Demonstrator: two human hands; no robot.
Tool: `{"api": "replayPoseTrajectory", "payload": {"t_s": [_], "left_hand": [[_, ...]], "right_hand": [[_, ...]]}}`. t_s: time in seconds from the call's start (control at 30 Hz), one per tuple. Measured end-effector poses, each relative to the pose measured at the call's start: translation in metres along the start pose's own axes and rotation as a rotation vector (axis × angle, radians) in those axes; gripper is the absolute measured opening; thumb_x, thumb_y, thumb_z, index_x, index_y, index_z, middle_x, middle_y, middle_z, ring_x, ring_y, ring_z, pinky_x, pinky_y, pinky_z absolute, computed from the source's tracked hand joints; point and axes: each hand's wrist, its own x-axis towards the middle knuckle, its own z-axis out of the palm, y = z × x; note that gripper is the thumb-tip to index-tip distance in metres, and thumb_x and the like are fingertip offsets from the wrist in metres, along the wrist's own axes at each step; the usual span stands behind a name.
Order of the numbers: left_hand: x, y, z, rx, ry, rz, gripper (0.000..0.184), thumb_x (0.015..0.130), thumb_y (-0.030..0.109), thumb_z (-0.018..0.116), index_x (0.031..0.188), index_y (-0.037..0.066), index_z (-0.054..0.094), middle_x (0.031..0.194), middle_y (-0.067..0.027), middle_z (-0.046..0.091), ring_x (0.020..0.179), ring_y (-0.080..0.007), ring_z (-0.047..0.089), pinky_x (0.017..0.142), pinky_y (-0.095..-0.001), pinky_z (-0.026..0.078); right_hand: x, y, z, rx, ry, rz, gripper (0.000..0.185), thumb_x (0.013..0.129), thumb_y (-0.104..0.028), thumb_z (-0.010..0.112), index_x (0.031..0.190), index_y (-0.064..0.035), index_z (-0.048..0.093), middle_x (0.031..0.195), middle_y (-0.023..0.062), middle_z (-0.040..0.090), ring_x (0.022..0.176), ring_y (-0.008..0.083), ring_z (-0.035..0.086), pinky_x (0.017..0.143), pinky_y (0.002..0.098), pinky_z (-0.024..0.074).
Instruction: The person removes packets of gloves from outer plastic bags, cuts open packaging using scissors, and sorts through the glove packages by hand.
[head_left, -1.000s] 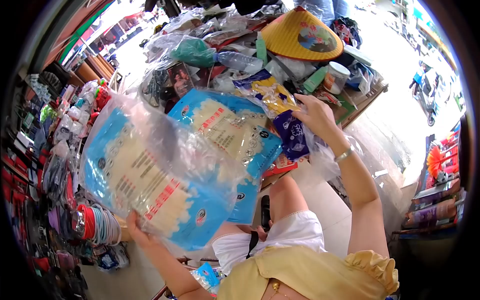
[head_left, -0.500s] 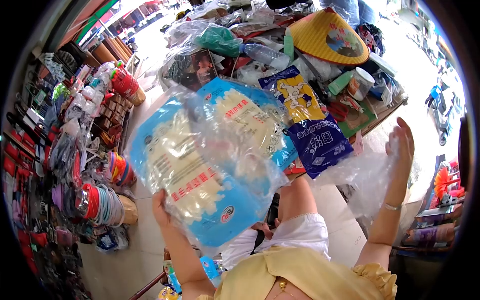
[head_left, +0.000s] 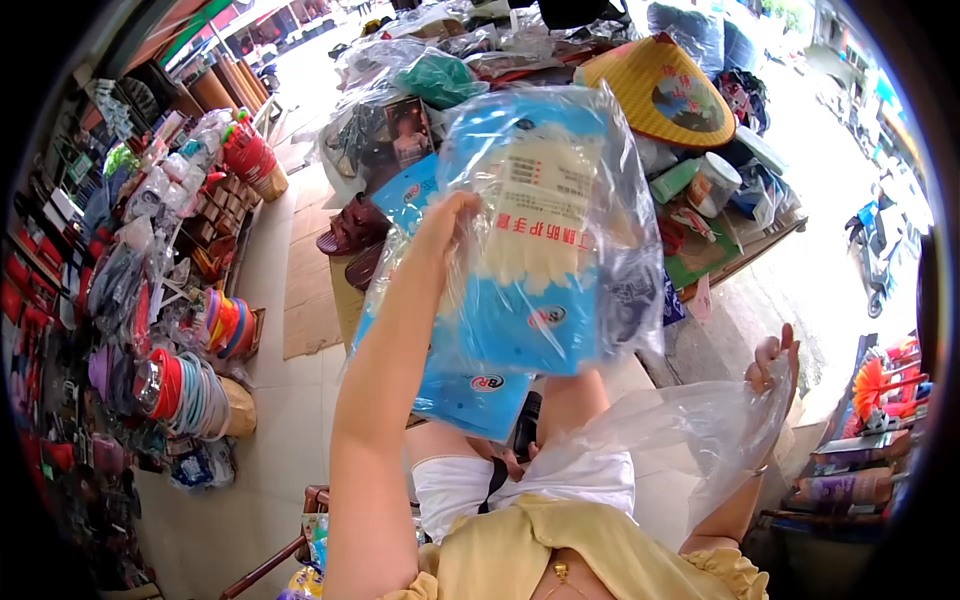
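Observation:
My left hand (head_left: 455, 222) is closed on the left edge of a blue and cream glove pack (head_left: 540, 200) in clear plastic, held up over the crowded table. Beneath it, a second blue glove pack (head_left: 470, 395) shows in part, its lower edge above my lap. Low on the right, my right hand (head_left: 772, 362) grips a crumpled clear plastic bag (head_left: 670, 430), which stretches left across my thigh. Most of a dark blue packet (head_left: 672, 300) is hidden behind the raised pack.
A yellow conical hat (head_left: 640, 85), a white tub (head_left: 715, 185) and a green bag (head_left: 440, 80) lie among heaped goods on the table ahead. Brown sandals (head_left: 355, 225) sit at its left. Stacked wares, including coiled hose (head_left: 205, 400), line the left side.
My left hand has moved up and right with the glove pack, which now covers the dark blue packet. My right hand has come lower, drawing the clear bag across my lap.

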Motion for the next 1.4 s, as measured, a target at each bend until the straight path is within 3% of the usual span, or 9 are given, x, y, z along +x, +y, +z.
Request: {"api": "replayPoseTrajectory", "payload": {"t_s": [0.37, 0.4, 0.5, 0.57, 0.7, 1.03, 1.1, 1.17, 1.4], "left_hand": [[-0.013, -0.057, -0.084, -0.032, 0.345, 0.563, 0.075, 0.081, 0.009, 0.061, 0.140, 0.003, 0.016, 0.130, -0.0190, 0.038, 0.099, -0.0206, 0.049, 0.086, -0.0318, 0.041], [0.011, -0.082, -0.124, 0.288, 0.281, 0.696, 0.074, 0.081, 0.008, 0.060, 0.140, 0.003, 0.015, 0.132, -0.0190, 0.036, 0.100, -0.0204, 0.048, 0.086, -0.0317, 0.041], [0.004, -0.070, -0.095, -0.041, 0.172, 0.748, 0.076, 0.081, 0.007, 0.059, 0.140, 0.003, 0.011, 0.128, -0.0180, 0.040, 0.101, -0.0190, 0.047, 0.084, -0.0310, 0.041], [-0.033, -0.018, -0.050, -0.005, 0.248, 0.294, 0.063, 0.081, 0.008, 0.060, 0.134, 0.002, 0.027, 0.109, -0.0123, 0.055, 0.086, -0.0150, 0.054, 0.072, -0.0281, 0.044], [-0.014, -0.007, -0.052, 0.211, 0.149, 0.166, 0.041, 0.081, 0.010, 0.060, 0.119, 0.002, 0.047, 0.087, -0.0044, 0.062, 0.067, -0.0108, 0.055, 0.059, -0.0255, 0.044], [-0.095, 0.123, -0.062, -0.087, 0.263, 0.887, 0.006, 0.086, 0.017, 0.055, 0.082, 0.015, 0.051, 0.067, 0.0059, 0.050, 0.050, -0.0052, 0.043, 0.044, -0.0189, 0.036], [-0.116, 0.155, -0.109, -0.080, 0.052, 0.936, 0.016, 0.090, 0.020, 0.052, 0.101, 0.009, 0.054, 0.096, -0.0017, 0.061, 0.079, -0.0106, 0.059, 0.066, -0.0249, 0.049], [-0.151, 0.169, -0.101, -0.126, 0.079, 0.994, 0.039, 0.093, 0.025, 0.045, 0.126, 0.004, 0.044, 0.128, -0.0129, 0.050, 0.115, -0.0277, 0.050, 0.095, -0.0464, 0.042], [-0.131, 0.125, -0.092, -0.189, -0.290, 0.639, 0.037, 0.097, 0.023, 0.036, 0.125, 0.001, 0.045, 0.124, -0.0142, 0.052, 0.111, -0.0268, 0.053, 0.094, -0.0430, 0.045]], "right_hand": [[0.009, 0.035, 0.012, 0.024, -0.155, 0.151, 0.041, 0.098, -0.032, 0.035, 0.127, -0.0046, 0.044, 0.083, 0.0079, 0.044, 0.051, 0.0136, 0.036, 0.037, 0.0261, 0.0329], [0.013, 0.045, 0.013, 0.043, -0.204, 0.195, 0.041, 0.098, -0.032, 0.034, 0.128, -0.0055, 0.043, 0.083, 0.0076, 0.044, 0.051, 0.0135, 0.037, 0.037, 0.0257, 0.0328], [0.021, 0.075, 0.020, 0.042, -0.287, 0.275, 0.044, 0.098, -0.035, 0.034, 0.132, -0.0079, 0.040, 0.085, 0.0061, 0.043, 0.053, 0.0133, 0.039, 0.037, 0.0249, 0.0327], [0.020, 0.101, 0.046, -0.031, -0.263, 0.375, 0.044, 0.097, -0.036, 0.035, 0.131, -0.0083, 0.040, 0.082, 0.0043, 0.044, 0.052, 0.0128, 0.040, 0.037, 0.0244, 0.0334], [0.002, 0.144, 0.094, -0.076, -0.218, 0.533, 0.041, 0.090, -0.030, 0.053, 0.120, -0.0018, 0.050, 0.076, 0.0052, 0.052, 0.050, 0.0103, 0.044, 0.038, 0.0216, 0.0328], [0.004, 0.148, 0.105, -0.366, -0.039, 0.549, 0.038, 0.092, -0.025, 0.050, 0.119, 0.0019, 0.048, 0.076, 0.0076, 0.057, 0.050, 0.0101, 0.048, 0.042, 0.0218, 0.0369], [0.013, 0.138, 0.105, -0.144, -0.195, 0.480, 0.035, 0.093, -0.027, 0.048, 0.115, 0.0000, 0.050, 0.075, 0.0072, 0.054, 0.047, 0.0116, 0.043, 0.039, 0.0230, 0.0331], [0.021, 0.126, 0.113, -0.079, -0.214, 0.395, 0.033, 0.094, -0.029, 0.047, 0.110, -0.0009, 0.051, 0.073, 0.0069, 0.052, 0.044, 0.0124, 0.038, 0.037, 0.0230, 0.0297], [0.031, 0.106, 0.135, 0.121, -0.104, 0.287, 0.025, 0.094, -0.028, 0.047, 0.102, -0.0050, 0.054, 0.073, 0.0051, 0.051, 0.049, 0.0080, 0.037, 0.039, 0.0219, 0.0309]]}}
